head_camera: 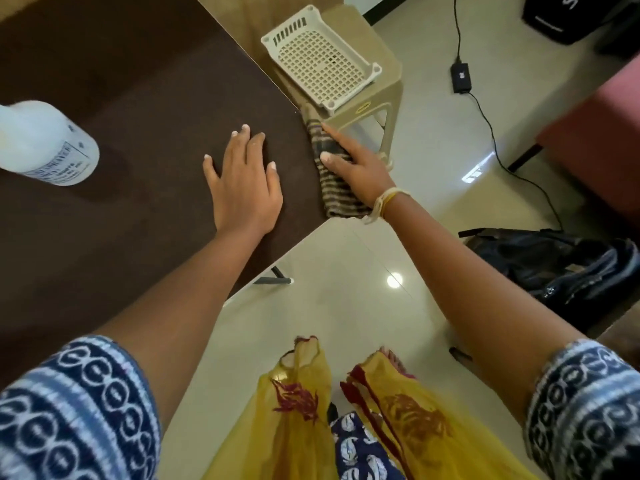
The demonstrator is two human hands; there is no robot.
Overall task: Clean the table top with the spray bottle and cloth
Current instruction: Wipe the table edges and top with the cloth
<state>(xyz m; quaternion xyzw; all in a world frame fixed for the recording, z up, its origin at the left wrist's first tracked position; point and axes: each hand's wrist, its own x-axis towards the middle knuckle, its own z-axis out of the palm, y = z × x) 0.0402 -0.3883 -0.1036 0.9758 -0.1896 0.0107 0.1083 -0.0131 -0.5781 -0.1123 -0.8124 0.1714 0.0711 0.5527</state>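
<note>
We observed the left hand lying flat on the dark counter, fingers spread and holding nothing, probably to brace the body during the wipe. The right hand pressed the striped cloth with straightened fingers against the counter's right edge, where part of the cloth hung over; we judged this an edge pass. The spray bottle stood on the counter, well apart to the left, out of the wiping path. Beyond the edge, a perforated tray rested on a plastic stool.
</note>
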